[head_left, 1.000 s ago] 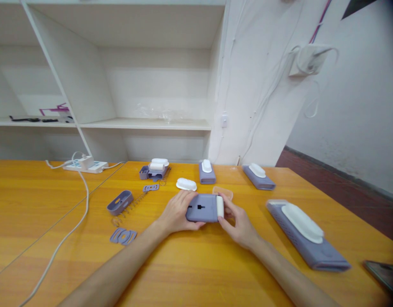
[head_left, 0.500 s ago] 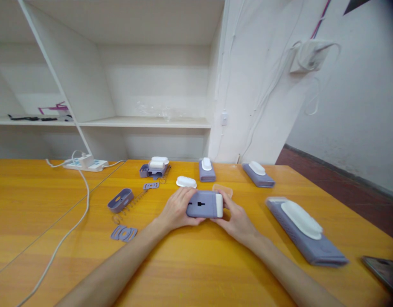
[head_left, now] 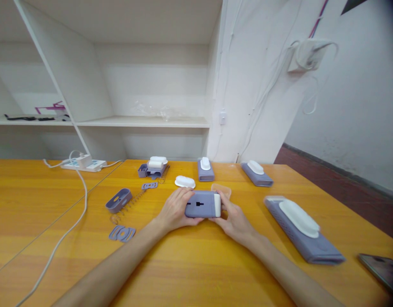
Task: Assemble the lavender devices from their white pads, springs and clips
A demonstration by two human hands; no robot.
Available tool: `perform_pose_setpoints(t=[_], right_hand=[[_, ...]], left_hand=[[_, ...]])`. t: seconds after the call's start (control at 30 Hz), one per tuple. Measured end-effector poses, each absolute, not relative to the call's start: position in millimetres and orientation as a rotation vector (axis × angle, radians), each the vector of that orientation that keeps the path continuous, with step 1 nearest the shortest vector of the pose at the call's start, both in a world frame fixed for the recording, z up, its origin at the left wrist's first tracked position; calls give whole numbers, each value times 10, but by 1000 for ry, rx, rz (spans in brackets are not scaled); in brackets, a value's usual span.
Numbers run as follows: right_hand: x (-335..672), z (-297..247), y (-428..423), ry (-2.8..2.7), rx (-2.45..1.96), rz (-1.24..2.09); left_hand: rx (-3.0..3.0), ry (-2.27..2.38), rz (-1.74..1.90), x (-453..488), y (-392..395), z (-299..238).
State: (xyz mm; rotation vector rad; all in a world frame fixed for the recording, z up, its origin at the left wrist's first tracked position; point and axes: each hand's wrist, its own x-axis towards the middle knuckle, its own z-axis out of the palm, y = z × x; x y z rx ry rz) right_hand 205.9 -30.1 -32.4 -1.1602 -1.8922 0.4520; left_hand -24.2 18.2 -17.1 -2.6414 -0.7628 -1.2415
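Observation:
Between my two hands sits a purple-grey plastic housing (head_left: 200,209) with a dark slot in its face and a white end piece (head_left: 217,205). My left hand (head_left: 175,209) wraps its left end, fingers over the top and thumb below. My right hand (head_left: 234,219) grips the right end by the white piece. Just behind the housing lies a white oval part (head_left: 184,182). A translucent peach-coloured piece (head_left: 222,190) shows behind my right fingers. Left of my hands are a purple-grey oval shell (head_left: 118,201), a coil spring (head_left: 134,201) and flat purple-grey plates (head_left: 122,233).
Purple-grey units with white oval tops stand at the back (head_left: 205,170), back right (head_left: 257,173) and right (head_left: 303,230). A phone (head_left: 380,268) lies at the right edge. Further left are grouped parts (head_left: 155,167), a power strip (head_left: 95,166) and a white cable (head_left: 66,236).
The whole view has shifted slightly, so everything appears a little further left. Both hands keep the same hold on the housing.

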Motion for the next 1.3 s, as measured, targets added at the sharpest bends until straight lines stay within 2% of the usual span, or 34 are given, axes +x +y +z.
perform_pose_setpoints(t=[0.33, 0.67, 0.9, 0.97, 1.1, 1.3], right_hand=[[2041, -335, -304, -1897, -1171, 429], [1962, -257, -412, -1932, -1139, 284], [1934, -129, -466, -2051, -1058, 267], [1937, -131, -438, -1949, -1106, 194], [2060, -166, -313, -1389, -1405, -149], [2244, -263, -150, -1406, -1585, -284]], left_hand=[[-2616, -707, -1197, -244, 203, -173], [-2582, -965, -1438, -216, 219, -119], [-2590, -862, -1456, -251, 240, -157], [-2588, -823, -1475, -251, 239, -160], [-2585, -818, -1541, -244, 219, -164], [-2569, -948, -1606, -244, 207, -190]])
